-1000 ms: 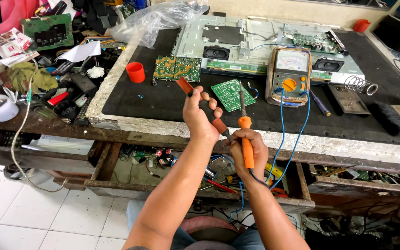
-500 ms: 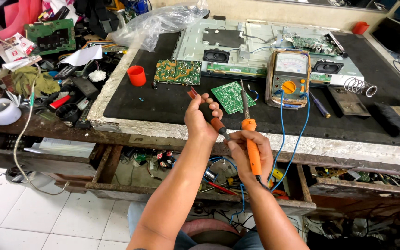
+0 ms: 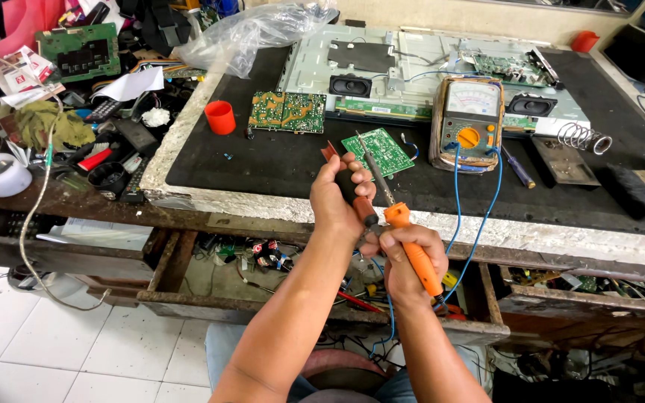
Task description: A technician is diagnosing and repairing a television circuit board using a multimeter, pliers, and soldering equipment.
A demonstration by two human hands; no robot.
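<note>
The left hand (image 3: 335, 195) is closed in a fist around a red-handled tool (image 3: 349, 186), its fingers wrapped tight on the dark grip while the red end sticks out at about 11 o'clock from the knuckles. Just below it, at 5 o'clock, the right hand (image 3: 404, 257) grips the orange handle of a soldering iron (image 3: 404, 239), fingers curled around it and thumb pressed on top; the thin metal tip points up toward 11 o'clock, crossing beside the left hand. Both hands hover over the front edge of the black work mat (image 3: 263, 164). A small green circuit board (image 3: 377, 151) lies on the mat just beyond the iron's tip, at 12 o'clock from the hands. At 2 o'clock stands an analogue multimeter (image 3: 472, 123) with blue leads hanging down. An orange cup (image 3: 220, 117) sits at 10 o'clock, well apart.
</note>
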